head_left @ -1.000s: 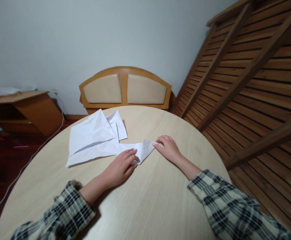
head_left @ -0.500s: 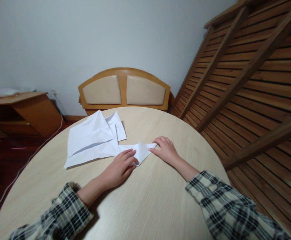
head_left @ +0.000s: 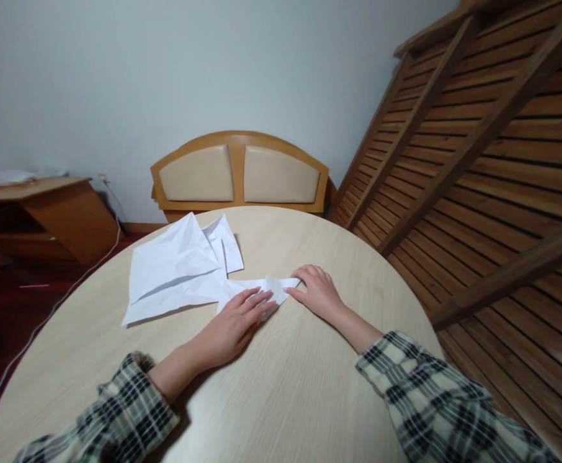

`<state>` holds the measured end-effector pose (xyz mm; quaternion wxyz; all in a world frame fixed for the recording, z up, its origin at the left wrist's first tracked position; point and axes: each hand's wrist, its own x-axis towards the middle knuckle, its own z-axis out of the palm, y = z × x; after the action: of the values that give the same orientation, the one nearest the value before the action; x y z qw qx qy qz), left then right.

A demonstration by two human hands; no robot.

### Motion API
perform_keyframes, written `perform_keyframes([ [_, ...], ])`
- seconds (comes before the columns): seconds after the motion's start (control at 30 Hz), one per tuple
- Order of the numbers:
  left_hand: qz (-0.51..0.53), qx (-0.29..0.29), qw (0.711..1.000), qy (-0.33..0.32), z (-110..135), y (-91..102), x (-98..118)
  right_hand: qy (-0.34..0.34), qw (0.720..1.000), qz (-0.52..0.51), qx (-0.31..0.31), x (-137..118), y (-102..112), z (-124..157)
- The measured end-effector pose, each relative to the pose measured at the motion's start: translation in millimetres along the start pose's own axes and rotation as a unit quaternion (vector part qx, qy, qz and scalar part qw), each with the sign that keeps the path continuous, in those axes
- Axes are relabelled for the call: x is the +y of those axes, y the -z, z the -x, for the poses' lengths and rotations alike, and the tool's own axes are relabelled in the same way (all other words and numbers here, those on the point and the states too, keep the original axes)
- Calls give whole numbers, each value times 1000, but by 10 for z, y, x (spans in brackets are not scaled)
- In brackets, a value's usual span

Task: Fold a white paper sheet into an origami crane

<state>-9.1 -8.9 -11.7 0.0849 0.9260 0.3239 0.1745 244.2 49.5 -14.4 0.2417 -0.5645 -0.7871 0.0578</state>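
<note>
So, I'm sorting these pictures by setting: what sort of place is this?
Probably a bedroom in a home, though no made-up bed shows. A padded headboard stands beyond the round table, and a large slatted wooden frame, perhaps a bed base, is at the right.

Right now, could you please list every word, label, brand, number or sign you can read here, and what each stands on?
There are none: no lettering shows on the small folded paper, the larger creased paper or the round table.
The white items on the side desk are too blurred to tell.
</note>
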Motion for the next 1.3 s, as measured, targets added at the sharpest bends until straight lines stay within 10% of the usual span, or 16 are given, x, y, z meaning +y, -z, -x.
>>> perform_keyframes([
  [1.1,5,6,999,31,-25,10,31,16,1000,-20,12,37,3,4],
  [1.3,5,-4,999,37,-31,22,34,136,987,-78,22,-72,120,16],
])
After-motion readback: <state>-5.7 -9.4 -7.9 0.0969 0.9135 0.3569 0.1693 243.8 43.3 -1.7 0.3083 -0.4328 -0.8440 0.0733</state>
